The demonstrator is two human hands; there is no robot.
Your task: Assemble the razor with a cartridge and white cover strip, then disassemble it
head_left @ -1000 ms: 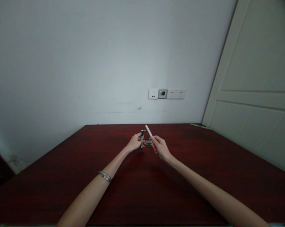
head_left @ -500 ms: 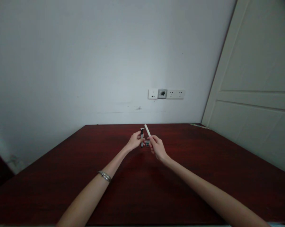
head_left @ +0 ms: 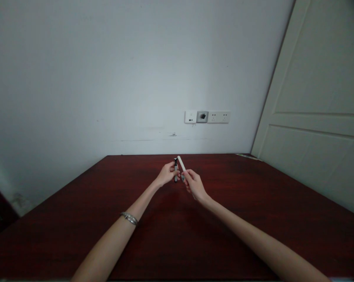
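Observation:
Near the far middle of the table, my left hand (head_left: 166, 174) is closed around a black-and-grey razor (head_left: 176, 173), held upright with its head at the top. My right hand (head_left: 195, 184) grips a slim white stick (head_left: 181, 163) with a rounded end; its exact kind is unclear. The stick leans up and left, its tip close beside the razor's head; whether they touch, I cannot tell. Between the hands shows a small grey patterned item (head_left: 182, 178), partly hidden by the right fingers and too small to name.
The dark red wooden table (head_left: 171, 235) reaches back to a pale wall (head_left: 135, 78) with a row of sockets (head_left: 207, 117). A white panelled door (head_left: 318, 98) stands along the right side. A thin flat strip (head_left: 247, 157) lies at the table's back right edge.
The white stick has shifted slightly left and its tip is now nearer the razor's head. More of the small grey item is covered by my right hand. My left hand barely moved.

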